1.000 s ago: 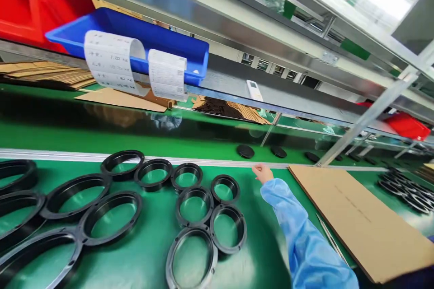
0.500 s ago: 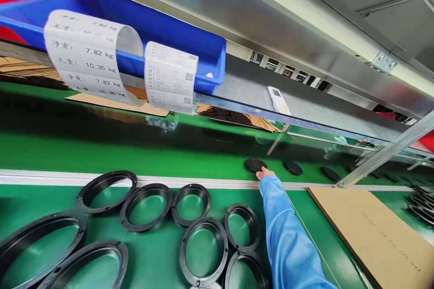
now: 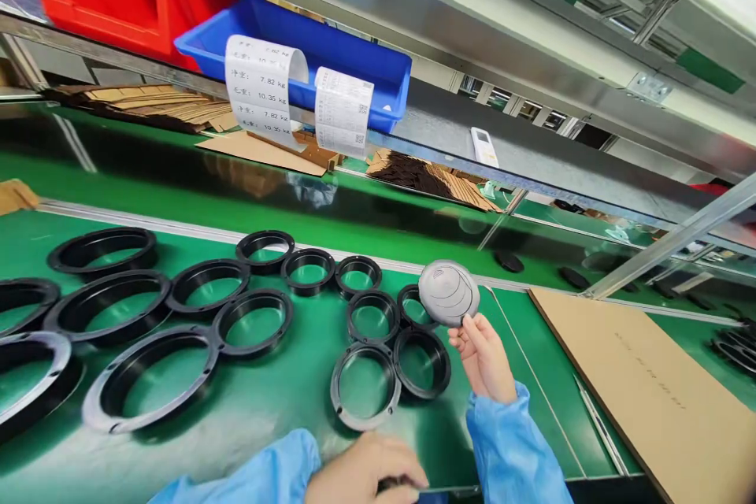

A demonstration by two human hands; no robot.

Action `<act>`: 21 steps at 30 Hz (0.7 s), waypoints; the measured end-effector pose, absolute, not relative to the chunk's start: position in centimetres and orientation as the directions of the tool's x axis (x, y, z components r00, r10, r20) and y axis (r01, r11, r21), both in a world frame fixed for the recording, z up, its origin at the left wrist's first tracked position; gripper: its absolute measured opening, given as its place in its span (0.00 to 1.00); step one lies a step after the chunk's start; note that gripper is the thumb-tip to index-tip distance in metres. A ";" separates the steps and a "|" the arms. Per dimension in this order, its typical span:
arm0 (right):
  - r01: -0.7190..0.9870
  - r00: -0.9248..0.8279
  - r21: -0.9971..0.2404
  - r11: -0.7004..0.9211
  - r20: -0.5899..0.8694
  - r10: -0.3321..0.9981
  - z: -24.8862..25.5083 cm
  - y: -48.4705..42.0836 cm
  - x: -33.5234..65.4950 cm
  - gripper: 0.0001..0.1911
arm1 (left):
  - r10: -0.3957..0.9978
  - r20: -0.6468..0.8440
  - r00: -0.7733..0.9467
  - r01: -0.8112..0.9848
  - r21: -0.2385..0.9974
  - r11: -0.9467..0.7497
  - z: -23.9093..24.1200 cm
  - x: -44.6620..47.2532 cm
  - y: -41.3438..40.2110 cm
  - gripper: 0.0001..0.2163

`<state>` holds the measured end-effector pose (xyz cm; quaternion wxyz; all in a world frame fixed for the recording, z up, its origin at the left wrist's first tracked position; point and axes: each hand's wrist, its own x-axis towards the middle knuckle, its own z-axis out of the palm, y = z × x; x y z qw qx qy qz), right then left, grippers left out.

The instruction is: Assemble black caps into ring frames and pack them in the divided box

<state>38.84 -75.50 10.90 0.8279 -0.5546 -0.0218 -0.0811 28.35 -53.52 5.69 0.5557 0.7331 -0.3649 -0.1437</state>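
A round cover [image 3: 449, 293], grey in the light with curved lines across its face, is raised above the bench. My right hand [image 3: 487, 354] pinches it by the lower edge between thumb and fingers. Low in the view, my left hand [image 3: 369, 471] is curled near the bench's front edge; something dark shows between its fingers, too little of it to name. Black rings [image 3: 365, 386] of several sizes lie on the green bench top to the left of the cover. One ring is partly behind the cover.
Dark round covers [image 3: 509, 261] lie on the green strip behind the pale rail. A cardboard sheet [image 3: 643, 386] is on the right, with a slanted metal post [image 3: 667, 240] behind it. Overhead, a shelf carries a red bin [image 3: 118, 27], a blue bin [image 3: 390, 98] and hanging label rolls [image 3: 260, 98].
My right hand has lifted the cover off the green strip and brought it closer, over the bench. My left hand has come into view at the bottom. The view has shifted left and back.
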 end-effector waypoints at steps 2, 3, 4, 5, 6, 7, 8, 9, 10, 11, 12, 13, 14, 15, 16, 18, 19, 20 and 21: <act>0.137 0.990 -0.879 0.457 0.104 -0.098 10.3 -74.8 34.9 0.21 | -0.538 0.180 0.824 -0.192 0.981 0.035 6.7 28.3 -54.9 0.16; 0.117 0.993 -0.854 0.506 0.084 -0.087 9.9 -74.3 33.0 0.19 | -0.440 0.184 0.879 -0.123 0.979 0.164 7.2 28.4 -55.4 0.23; 0.089 0.996 -0.828 0.553 0.060 -0.070 9.5 -73.8 31.3 0.19 | -0.364 0.195 0.911 -0.083 0.949 0.303 7.6 28.6 -55.7 0.31; 0.050 0.999 -0.805 0.591 0.031 -0.043 9.0 -73.2 29.6 0.19 | -0.324 0.209 0.923 -0.055 0.903 0.426 8.1 28.8 -55.9 0.39; 0.001 1.000 -0.787 0.616 -0.001 -0.003 8.4 -72.5 28.1 0.19 | -0.332 0.220 0.917 -0.016 0.853 0.522 8.4 29.0 -56.1 0.45; -0.055 0.998 -0.774 0.630 -0.033 0.047 7.9 -71.8 26.7 0.19 | -0.376 0.223 0.899 0.046 0.807 0.589 8.6 29.2 -56.1 0.48; -0.111 0.993 -0.766 0.634 -0.061 0.101 7.4 -71.2 25.5 0.19 | -0.432 0.217 0.875 0.123 0.764 0.634 8.8 29.2 -56.2 0.49; -0.167 0.983 -0.764 0.623 -0.084 0.161 7.0 -70.6 24.5 0.20 | -0.479 0.208 0.853 0.198 0.721 0.664 9.0 29.2 -56.2 0.48; -0.217 0.970 -0.774 0.594 -0.103 0.221 6.7 -70.3 23.8 0.21 | -0.501 0.195 0.843 0.255 0.675 0.692 9.0 29.1 -56.3 0.46; -0.260 0.952 -0.798 0.544 -0.117 0.283 6.5 -70.2 23.3 0.23 | -0.501 0.176 0.847 0.295 0.628 0.720 9.1 28.9 -56.3 0.43; -0.285 0.932 -0.834 0.472 -0.127 0.339 6.3 -70.4 23.1 0.26 | -0.483 0.151 0.863 0.319 0.580 0.750 9.2 28.7 -56.3 0.40; -0.275 0.922 -0.882 0.382 -0.128 0.366 6.2 -70.9 23.1 0.28 | -0.449 0.121 0.885 0.322 0.535 0.781 9.3 28.4 -56.3 0.37; -0.221 0.930 -0.934 0.280 -0.115 0.348 6.3 -71.5 23.4 0.30 | -0.410 0.091 0.908 0.316 0.497 0.808 9.4 28.2 -56.2 0.34; -0.121 0.959 -0.978 0.172 -0.070 0.275 6.4 -72.3 23.8 0.30 | -0.376 0.061 0.925 0.306 0.468 0.829 9.5 28.0 -56.1 0.32; 0.015 0.987 -0.998 0.060 0.024 0.158 6.5 -73.0 24.3 0.29 | -0.358 0.035 0.933 0.306 0.446 0.841 9.6 27.8 -56.0 0.30; 0.297 0.950 -0.938 -0.180 0.309 -0.041 7.0 -74.2 25.3 0.22 | -0.385 -0.006 0.923 0.353 0.416 0.838 9.7 27.5 -55.8 0.29; 0.401 0.898 -0.872 -0.279 0.434 -0.065 7.2 -74.5 25.7 0.18 | -0.418 -0.023 0.908 0.391 0.407 0.825 9.6 27.3 -55.9 0.29; 0.480 0.852 -0.806 -0.347 0.523 -0.036 7.4 -74.6 26.1 0.16 | -0.449 -0.041 0.893 0.426 0.400 0.811 9.5 27.2 -55.9 0.28; 0.534 0.819 -0.750 -0.390 0.574 0.016 7.5 -74.5 26.3 0.16 | -0.468 -0.059 0.881 0.452 0.393 0.801 9.4 27.0 -56.1 0.28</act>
